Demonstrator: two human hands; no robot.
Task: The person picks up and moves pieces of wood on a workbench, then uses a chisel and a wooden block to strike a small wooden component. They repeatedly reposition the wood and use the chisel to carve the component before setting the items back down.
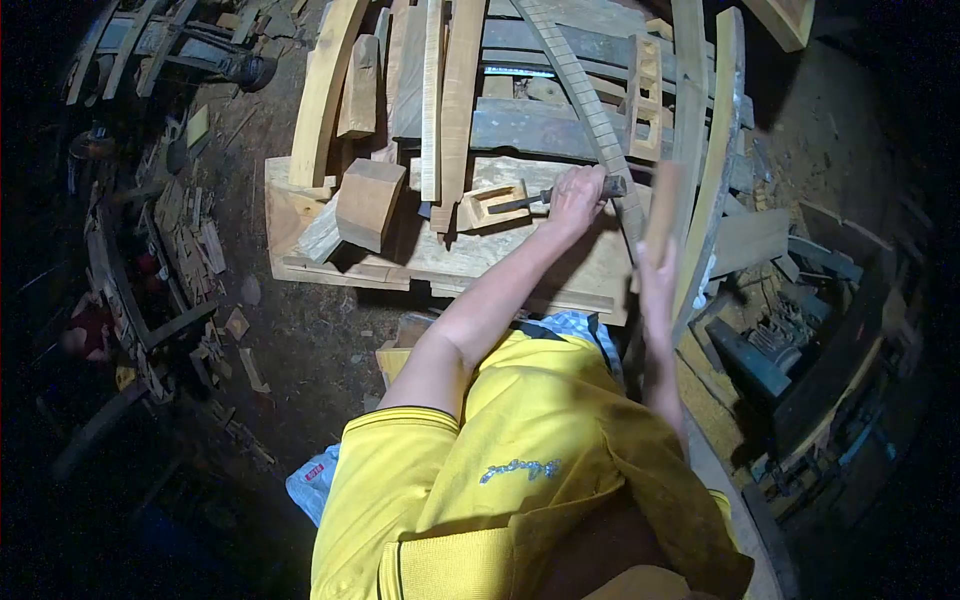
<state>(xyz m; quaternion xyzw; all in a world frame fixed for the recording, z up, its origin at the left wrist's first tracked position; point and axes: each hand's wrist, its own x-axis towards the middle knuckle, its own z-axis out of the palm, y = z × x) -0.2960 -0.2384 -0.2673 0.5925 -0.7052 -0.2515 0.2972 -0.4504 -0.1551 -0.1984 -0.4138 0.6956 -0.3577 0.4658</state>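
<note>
My left hand [577, 200] is closed around a chisel [530, 202], its dark blade pointing left and its handle end sticking out to the right. The blade lies at the recess of a small wooden block [478, 210] with cut-out slots, on the workbench [490, 262]. To the right, my right hand [656, 285] grips a wooden bat-like piece [664, 208] that stands up from the fist, blurred by motion. It is apart from the chisel handle. A long curved strip with evenly spaced marks [575, 85] runs between the two hands.
A thick wood block [370, 205] sits at the bench's left. Long boards [462, 100] and a slotted wood piece [644, 95] lie at the back. A curved plank [715, 165] borders the right. Offcuts [212, 245] litter the floor, and a machine [765, 350] stands lower right.
</note>
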